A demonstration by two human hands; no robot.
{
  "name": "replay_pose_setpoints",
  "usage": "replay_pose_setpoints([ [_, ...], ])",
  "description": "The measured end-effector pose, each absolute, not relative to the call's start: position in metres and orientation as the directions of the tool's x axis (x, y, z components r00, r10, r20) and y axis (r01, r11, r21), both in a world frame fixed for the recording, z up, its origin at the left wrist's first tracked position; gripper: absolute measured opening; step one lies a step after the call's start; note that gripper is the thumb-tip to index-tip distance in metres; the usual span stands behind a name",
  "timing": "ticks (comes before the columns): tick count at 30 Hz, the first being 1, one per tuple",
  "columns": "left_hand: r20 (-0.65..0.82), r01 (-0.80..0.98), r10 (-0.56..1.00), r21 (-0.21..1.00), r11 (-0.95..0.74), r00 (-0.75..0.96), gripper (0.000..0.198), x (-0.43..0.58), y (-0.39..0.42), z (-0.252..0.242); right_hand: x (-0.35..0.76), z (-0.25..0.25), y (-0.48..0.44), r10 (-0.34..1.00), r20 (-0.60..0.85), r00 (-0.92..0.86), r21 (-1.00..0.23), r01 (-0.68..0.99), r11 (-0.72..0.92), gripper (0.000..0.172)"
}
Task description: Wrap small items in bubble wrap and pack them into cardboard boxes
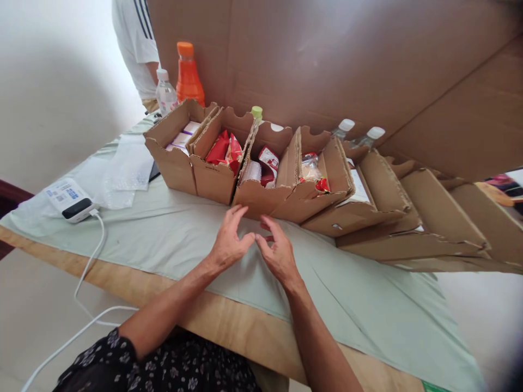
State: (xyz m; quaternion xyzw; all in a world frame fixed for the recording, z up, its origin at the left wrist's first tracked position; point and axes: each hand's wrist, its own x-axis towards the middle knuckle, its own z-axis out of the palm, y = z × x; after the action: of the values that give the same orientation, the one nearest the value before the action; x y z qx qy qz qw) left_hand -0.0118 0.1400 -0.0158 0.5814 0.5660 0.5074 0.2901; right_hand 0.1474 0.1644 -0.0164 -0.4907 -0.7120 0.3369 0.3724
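My left hand (231, 239) is over the pale green cloth (171, 228), fingers apart and holding nothing. Beside it, my right hand (278, 250) is also empty, its fingers loosely curved and spread. The two thumbs are close together; whether they touch I cannot tell. Just beyond my fingertips stands a cardboard bin (261, 202) with a dark red and white package (268, 166) and a whitish roll-like item (251, 172) inside. To its left, another bin (214, 179) contains red snack bags (224, 149). The bin to its right (312, 201) holds clear and red wrapped packets (312, 169).
More cardboard bins run along the table, one with small white boxes (183, 136). An orange bottle (189, 76) and clear bottles (165, 92) stand behind. At left lie bubble wrap (131, 160) and a white device (71, 200) with a cable (100, 245). A person (137, 49) stands beyond.
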Motion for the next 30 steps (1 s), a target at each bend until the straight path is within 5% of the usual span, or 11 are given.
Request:
replay_pose_setpoints([
  [3, 0.265, 0.369, 0.953, 0.909, -0.195, -0.149, 0.068, -0.011, 0.158, -0.014, 0.143, -0.012, 0.175, 0.938, 0.202, -0.282, -0.823, 0.470, 0.318, 0.059],
  [9, 0.200, 0.368, 0.976, 0.916, -0.158, -0.079, 0.053, -0.026, 0.114, -0.024, 0.129, 0.032, 0.171, 0.925, 0.225, -0.307, -0.802, 0.481, 0.354, 0.038],
  [14, 0.085, 0.307, 0.993, 0.950, -0.057, -0.079, 0.042, -0.038, 0.052, -0.033, 0.063, 0.078, 0.209, 0.863, 0.333, -0.379, -0.685, 0.532, 0.498, 0.056],
  [20, 0.165, 0.339, 0.950, 0.938, -0.069, -0.265, 0.028, -0.077, 0.025, -0.031, 0.018, 0.081, 0.220, 0.893, 0.265, -0.364, -0.662, 0.604, 0.443, 0.024],
  [26, 0.099, 0.179, 0.829, 0.984, 0.001, -0.551, 0.064, -0.104, 0.010, -0.038, 0.100, 0.082, 0.105, 0.818, 0.282, -0.501, -0.731, 0.439, 0.522, 0.023],
  [30, 0.139, 0.191, 0.823, 0.981, -0.039, -0.550, 0.076, -0.101, 0.010, -0.034, 0.187, 0.091, 0.062, 0.880, 0.257, -0.399, -0.747, 0.496, 0.443, 0.019],
])
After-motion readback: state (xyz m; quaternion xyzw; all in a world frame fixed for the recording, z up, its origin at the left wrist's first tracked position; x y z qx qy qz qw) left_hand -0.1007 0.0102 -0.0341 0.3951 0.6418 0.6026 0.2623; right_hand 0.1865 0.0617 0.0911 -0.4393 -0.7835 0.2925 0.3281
